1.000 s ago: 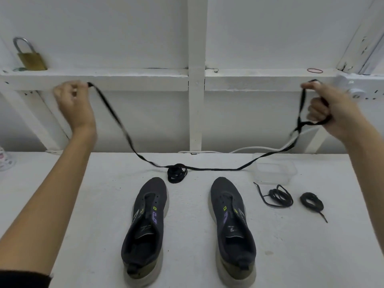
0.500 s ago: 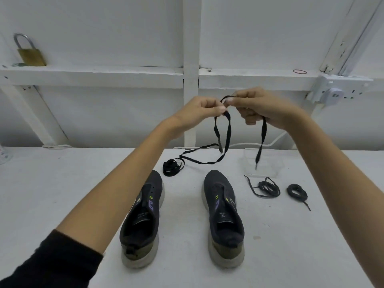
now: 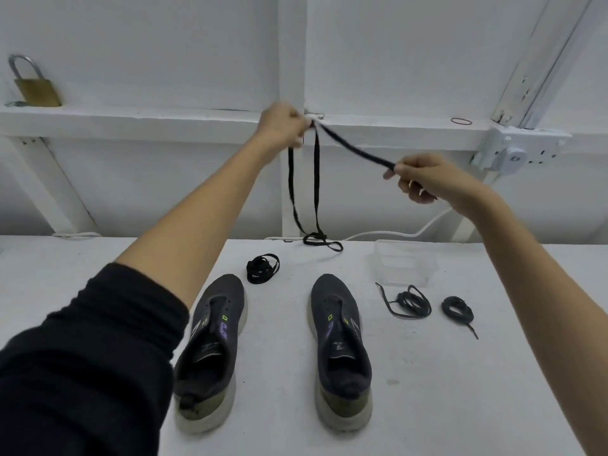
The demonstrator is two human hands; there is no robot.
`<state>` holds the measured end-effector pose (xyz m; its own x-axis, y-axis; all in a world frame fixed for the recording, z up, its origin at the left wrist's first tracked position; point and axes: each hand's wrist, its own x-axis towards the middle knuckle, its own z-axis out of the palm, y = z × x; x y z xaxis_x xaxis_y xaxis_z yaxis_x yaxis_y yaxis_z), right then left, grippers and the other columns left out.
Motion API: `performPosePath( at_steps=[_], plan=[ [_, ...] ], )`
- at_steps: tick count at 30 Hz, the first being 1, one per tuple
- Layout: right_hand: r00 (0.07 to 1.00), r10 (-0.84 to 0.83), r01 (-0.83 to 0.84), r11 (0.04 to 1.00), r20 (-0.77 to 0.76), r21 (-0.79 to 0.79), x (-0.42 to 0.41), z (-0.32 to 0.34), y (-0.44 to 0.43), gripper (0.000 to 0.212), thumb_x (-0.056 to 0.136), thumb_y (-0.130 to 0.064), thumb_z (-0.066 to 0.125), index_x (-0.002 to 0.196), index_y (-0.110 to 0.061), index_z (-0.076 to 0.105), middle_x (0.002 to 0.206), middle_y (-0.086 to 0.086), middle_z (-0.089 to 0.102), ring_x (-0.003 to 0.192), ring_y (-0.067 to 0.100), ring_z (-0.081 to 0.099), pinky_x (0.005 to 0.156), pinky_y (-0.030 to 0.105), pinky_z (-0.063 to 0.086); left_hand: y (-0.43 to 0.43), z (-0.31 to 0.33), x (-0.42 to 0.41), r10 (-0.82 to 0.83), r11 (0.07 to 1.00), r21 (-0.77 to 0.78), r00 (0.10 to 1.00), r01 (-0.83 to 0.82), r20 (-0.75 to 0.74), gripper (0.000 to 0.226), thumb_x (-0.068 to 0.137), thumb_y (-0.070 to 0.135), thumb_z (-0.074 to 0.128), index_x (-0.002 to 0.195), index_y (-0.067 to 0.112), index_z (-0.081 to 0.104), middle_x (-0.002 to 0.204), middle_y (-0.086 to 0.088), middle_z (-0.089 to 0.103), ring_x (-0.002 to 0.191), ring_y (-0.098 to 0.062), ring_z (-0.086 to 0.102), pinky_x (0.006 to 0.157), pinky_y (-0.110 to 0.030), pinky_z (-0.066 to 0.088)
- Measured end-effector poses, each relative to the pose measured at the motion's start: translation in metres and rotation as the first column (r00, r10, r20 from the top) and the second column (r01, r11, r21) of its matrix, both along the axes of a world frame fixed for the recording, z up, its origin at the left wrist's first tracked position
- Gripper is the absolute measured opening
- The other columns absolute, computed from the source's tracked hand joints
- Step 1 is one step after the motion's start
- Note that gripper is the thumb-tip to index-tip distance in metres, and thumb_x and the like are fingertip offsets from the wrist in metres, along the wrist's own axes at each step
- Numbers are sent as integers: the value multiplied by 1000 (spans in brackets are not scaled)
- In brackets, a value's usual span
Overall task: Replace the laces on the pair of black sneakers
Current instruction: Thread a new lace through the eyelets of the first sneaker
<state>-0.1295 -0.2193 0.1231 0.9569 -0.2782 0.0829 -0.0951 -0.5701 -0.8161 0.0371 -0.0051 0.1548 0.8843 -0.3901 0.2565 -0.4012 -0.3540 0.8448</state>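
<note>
Two hands are raised over the table [image 3: 98,264], and one black lace [image 3: 316,179] runs between them. The left hand [image 3: 284,125], the higher one, has its fingers bunched on the lace, though blur hides the exact pinch. From it two strands hang straight down to the table, where the lace ends in one small loop [image 3: 320,241]. A third stretch slopes down to the right hand [image 3: 424,177], which pinches it between thumb and forefinger with the other fingers curled under.

Two black sneakers stand on the table, toes pointing away from the person. The left sneaker [image 3: 214,340] lies below the left hand and beside its forearm. The right sneaker [image 3: 340,337] lies below the gap between the two hands. They stand apart and parallel.

Three more black laces lie coiled on the table, which makes four laces in all. One coil [image 3: 262,268] sits beneath the left hand, just past the left sneaker's toe. Two coils [image 3: 411,301] [image 3: 457,307] lie side by side under the right hand, apart from each other. One clear plastic tub [image 3: 403,264] stands just beyond those two.

On the ledge level with the left hand there is one brass padlock [image 3: 36,88] far out to its left, and one red rubber band [image 3: 461,121] lies above the right hand. One black sleeve [image 3: 82,357] covers the left upper arm
</note>
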Motion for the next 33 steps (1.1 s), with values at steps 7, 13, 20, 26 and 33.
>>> performPosePath(
  at_steps=[7,13,20,26,33],
  plan=[
    [797,-126,152,988,591,7,-1,-6,26,23,102,-20,46,105,-13,68,60,-4,52,47,12,43,47,23,35,-22,60,-25,-95,924,-296,896,241,433,15,93,25,53,79,22,58,84,-9,66,81,-21,62,84,-37,53],
    [925,-128,119,992,359,46,-10,-79,23,13,99,-14,54,103,-24,61,56,-1,54,46,8,42,48,21,35,12,-43,-11,-134,991,28,985,131,108,19,80,30,72,85,12,69,108,-6,68,93,-12,60,85,-37,53],
    [951,-293,199,829,103,523,-45,-124,-1,6,92,-7,64,88,-6,60,67,9,65,46,11,56,41,18,40,79,-122,-28,109,955,-250,973,-159,-204,18,84,15,73,70,8,67,81,-11,68,83,-22,67,74,-32,60],
    [954,-219,-100,417,207,903,-73,-135,-16,38,97,1,39,133,-2,51,132,13,63,122,22,61,95,34,54,109,-154,-58,38,736,-611,918,-293,-395,14,89,6,64,78,6,56,93,-15,71,90,-22,72,87,-28,56],
    [959,-206,2,690,193,724,-82,-144,3,56,61,-21,75,115,-7,65,110,9,74,108,21,69,78,21,56,97,-175,-83,35,755,-590,916,-286,-399,19,91,1,57,76,8,49,67,-9,67,72,-24,68,74,-29,58]
  ],
)
